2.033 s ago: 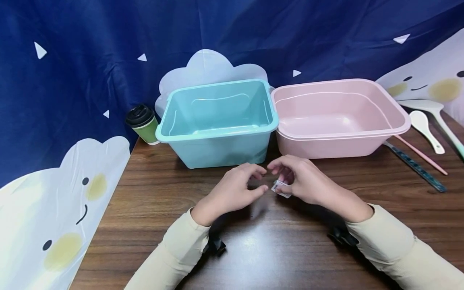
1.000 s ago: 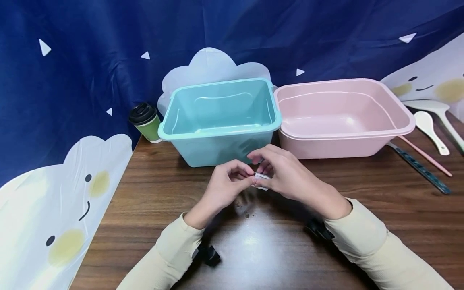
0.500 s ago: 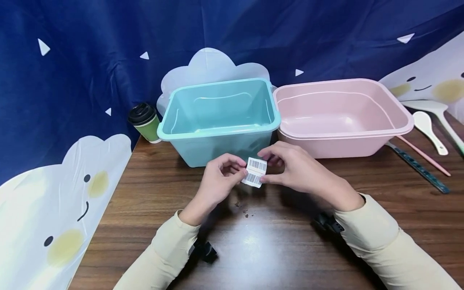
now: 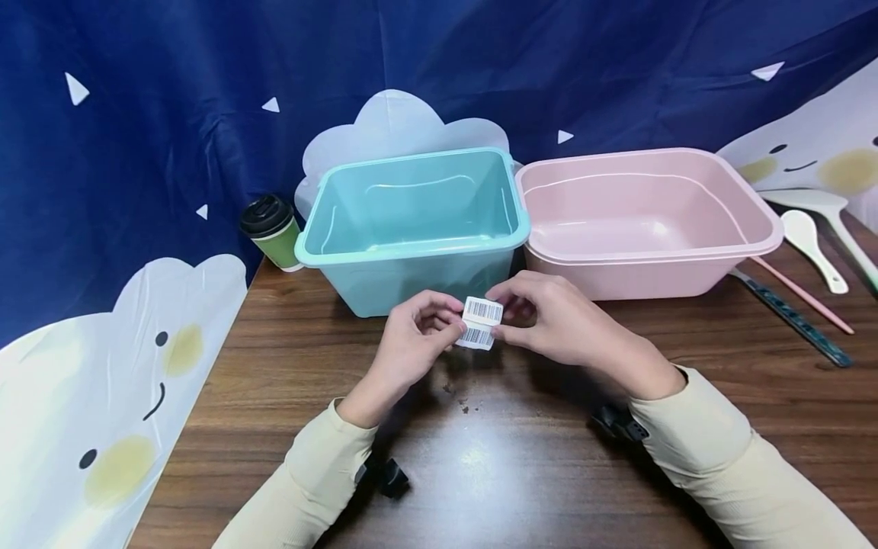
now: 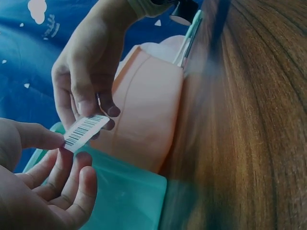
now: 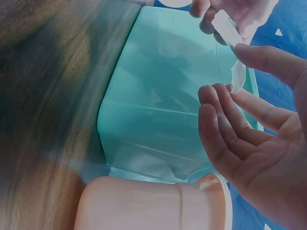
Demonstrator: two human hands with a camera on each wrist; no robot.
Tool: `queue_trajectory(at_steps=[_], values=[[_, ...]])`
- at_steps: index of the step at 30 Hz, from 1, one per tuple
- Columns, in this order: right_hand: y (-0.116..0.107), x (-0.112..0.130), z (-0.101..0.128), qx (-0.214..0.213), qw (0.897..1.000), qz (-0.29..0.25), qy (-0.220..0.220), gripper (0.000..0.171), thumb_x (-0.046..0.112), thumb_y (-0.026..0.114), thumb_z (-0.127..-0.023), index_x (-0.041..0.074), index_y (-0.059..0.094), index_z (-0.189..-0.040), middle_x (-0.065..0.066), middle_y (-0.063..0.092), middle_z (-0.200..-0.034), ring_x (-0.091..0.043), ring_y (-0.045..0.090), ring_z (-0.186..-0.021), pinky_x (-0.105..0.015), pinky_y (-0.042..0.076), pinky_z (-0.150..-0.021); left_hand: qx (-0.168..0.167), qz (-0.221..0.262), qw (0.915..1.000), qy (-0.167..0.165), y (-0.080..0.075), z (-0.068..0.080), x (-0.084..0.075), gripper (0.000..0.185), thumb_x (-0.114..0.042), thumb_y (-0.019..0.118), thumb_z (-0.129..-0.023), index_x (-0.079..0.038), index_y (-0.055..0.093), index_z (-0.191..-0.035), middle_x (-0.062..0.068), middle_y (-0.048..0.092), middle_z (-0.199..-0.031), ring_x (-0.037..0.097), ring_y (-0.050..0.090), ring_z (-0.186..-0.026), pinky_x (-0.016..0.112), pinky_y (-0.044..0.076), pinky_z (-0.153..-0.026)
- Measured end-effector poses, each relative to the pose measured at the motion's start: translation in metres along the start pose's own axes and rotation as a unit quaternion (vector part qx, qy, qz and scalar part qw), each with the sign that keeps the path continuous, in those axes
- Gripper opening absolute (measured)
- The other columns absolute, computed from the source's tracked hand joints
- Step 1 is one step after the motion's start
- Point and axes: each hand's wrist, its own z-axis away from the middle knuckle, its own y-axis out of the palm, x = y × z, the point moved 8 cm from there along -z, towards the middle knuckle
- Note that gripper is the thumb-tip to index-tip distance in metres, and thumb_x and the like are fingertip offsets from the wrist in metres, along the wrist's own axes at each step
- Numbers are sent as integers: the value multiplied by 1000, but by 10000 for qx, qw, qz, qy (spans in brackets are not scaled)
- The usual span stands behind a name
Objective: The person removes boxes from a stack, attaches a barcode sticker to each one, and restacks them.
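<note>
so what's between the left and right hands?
A white barcode label, held by the left hand and right hand at opposite sides, seen in the head view.

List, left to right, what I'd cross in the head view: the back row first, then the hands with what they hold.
Back: cup, blue tub, pink tub, white spoon. Hands: left hand, label, right hand.

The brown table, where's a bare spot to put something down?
The table is bare between the green cup and the left sleeve, and between the patterned handle and the right sleeve. The back is crowded: teal bin, pink bin and, further right, a white spoon.
</note>
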Motion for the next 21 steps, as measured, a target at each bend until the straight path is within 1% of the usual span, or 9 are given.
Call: queue_trajectory(at_steps=[7,14,21], values=[[-3,1,0,-19,10000,1,53,34,10,84,-80,4,72,-111,-3,71,-95,-14,67,-82,-32,59,-72,-18,-8,10000,11,1,0,-2,20,12,67,-84,8,66,-104,19,68,-86,11,61,-69,35,59,-62],[-9,2,1,-66,9999,-70,91,33,11,84,-81,4,73,-111,-4,71,-94,-14,67,-82,-30,58,-72,46,-30,9999,-90,0,0,0,22,11,68,-85,6,66,-106,17,68,-87,12,61,-71,31,58,-62],[-14,-1,0,-111,9997,-76,193,33,15,84,-82,4,73,-112,-4,72,-96,-14,68,-83,-30,58,-72,164,-10,9999,3,2,1,0,21,11,67,-85,7,65,-106,18,67,-88,12,61,-72,26,56,-61]])
